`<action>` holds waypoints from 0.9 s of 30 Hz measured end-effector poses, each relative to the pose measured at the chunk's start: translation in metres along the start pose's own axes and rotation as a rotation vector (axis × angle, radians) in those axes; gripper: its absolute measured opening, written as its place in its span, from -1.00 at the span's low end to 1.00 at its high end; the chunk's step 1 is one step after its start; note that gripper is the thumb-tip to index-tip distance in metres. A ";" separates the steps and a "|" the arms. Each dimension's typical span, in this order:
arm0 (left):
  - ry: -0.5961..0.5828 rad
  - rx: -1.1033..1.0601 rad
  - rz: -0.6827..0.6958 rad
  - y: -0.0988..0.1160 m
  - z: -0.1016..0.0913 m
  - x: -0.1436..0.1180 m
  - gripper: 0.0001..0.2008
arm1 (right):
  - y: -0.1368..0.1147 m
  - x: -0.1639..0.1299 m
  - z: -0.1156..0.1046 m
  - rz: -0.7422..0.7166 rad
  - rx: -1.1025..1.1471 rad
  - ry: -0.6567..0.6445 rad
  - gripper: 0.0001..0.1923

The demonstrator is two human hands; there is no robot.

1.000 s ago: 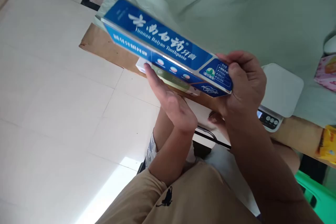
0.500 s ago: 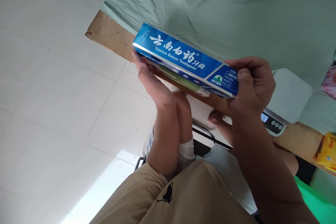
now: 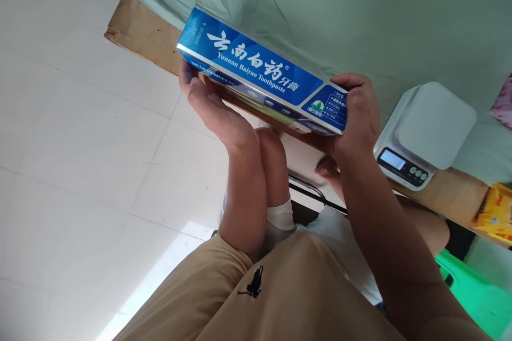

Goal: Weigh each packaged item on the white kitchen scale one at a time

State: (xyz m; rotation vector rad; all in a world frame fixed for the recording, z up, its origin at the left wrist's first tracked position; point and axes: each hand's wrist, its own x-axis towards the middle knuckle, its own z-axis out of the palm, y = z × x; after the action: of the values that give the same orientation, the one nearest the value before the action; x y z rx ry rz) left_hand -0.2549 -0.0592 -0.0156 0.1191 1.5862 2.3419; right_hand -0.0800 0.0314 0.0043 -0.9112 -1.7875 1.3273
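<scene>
Both hands held the toothpaste box [image 3: 260,72] end to end, above the near edge of the surface [image 3: 140,37].

The box's long axis ran from upper left down to lower right in the head view, printed blue face up toward the camera. The left hand [image 3: 212,109] sat under the left end, fingers curled up against the lower side; the right hand [image 3: 358,114] was clamped round the right end, thumb over the top face. Neither hand was nearer than the other, one per end, with the box bridging them. It was held clear of the green cloth [image 3: 360,16]. A white scale [image 3: 426,136] sat on the surface just right of the right hand, not touching it. A yellow packet [image 3: 494,213] lay further right.
</scene>
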 end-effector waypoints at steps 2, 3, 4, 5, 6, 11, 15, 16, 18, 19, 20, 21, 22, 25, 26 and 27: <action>0.086 -0.011 0.036 0.002 0.003 -0.002 -0.38 | -0.002 0.000 0.001 0.036 0.017 -0.014 -0.53; 0.101 -0.010 0.045 0.004 0.005 -0.004 -0.37 | -0.003 0.000 0.001 0.042 0.012 -0.014 -0.54; 0.093 -0.001 0.049 0.006 0.007 -0.004 -0.37 | -0.004 0.000 0.001 0.036 0.005 -0.004 -0.54; 0.081 0.006 0.047 0.007 0.008 -0.005 -0.37 | -0.004 0.000 0.001 0.023 -0.005 0.007 -0.54; 0.074 0.011 0.043 0.007 0.009 -0.004 -0.36 | -0.003 0.000 0.001 0.008 -0.011 0.016 -0.54; 0.082 0.039 0.032 0.005 0.005 0.000 -0.39 | 0.000 0.003 0.003 -0.024 0.036 0.015 -0.47; 0.092 0.024 0.045 0.009 0.008 0.000 -0.41 | 0.003 0.007 0.004 -0.025 0.068 0.021 -0.43; 0.098 0.014 0.044 0.011 0.010 -0.001 -0.41 | 0.004 0.008 0.005 -0.025 0.081 0.018 -0.44; 0.110 -0.025 0.037 0.016 0.015 -0.003 -0.42 | 0.005 0.008 0.005 -0.016 0.096 -0.010 -0.45; 0.106 -0.052 0.036 0.017 0.017 -0.003 -0.42 | 0.005 0.008 0.006 -0.009 0.098 -0.025 -0.46; 0.095 -0.076 0.039 0.018 0.019 -0.004 -0.43 | 0.006 0.007 0.006 -0.002 0.103 -0.032 -0.45; 0.078 -0.093 0.044 0.019 0.020 -0.004 -0.44 | 0.005 0.006 0.007 0.006 0.110 -0.027 -0.44; 0.058 -0.104 0.048 0.020 0.021 -0.004 -0.46 | 0.005 0.006 0.008 0.014 0.119 -0.017 -0.43; 0.014 -0.109 0.041 0.021 0.021 -0.005 -0.52 | 0.003 0.004 0.010 0.043 0.138 0.007 -0.38; 0.007 -0.102 0.033 0.021 0.021 -0.006 -0.54 | 0.003 0.003 0.010 0.057 0.143 0.006 -0.37; 0.002 -0.092 0.025 0.021 0.022 -0.008 -0.57 | 0.003 0.001 0.010 0.069 0.147 0.005 -0.37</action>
State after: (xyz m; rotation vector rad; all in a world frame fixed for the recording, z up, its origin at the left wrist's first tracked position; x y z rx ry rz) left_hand -0.2469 -0.0492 0.0131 0.1169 1.4826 2.4302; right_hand -0.0888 0.0288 -0.0006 -0.9011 -1.6430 1.4778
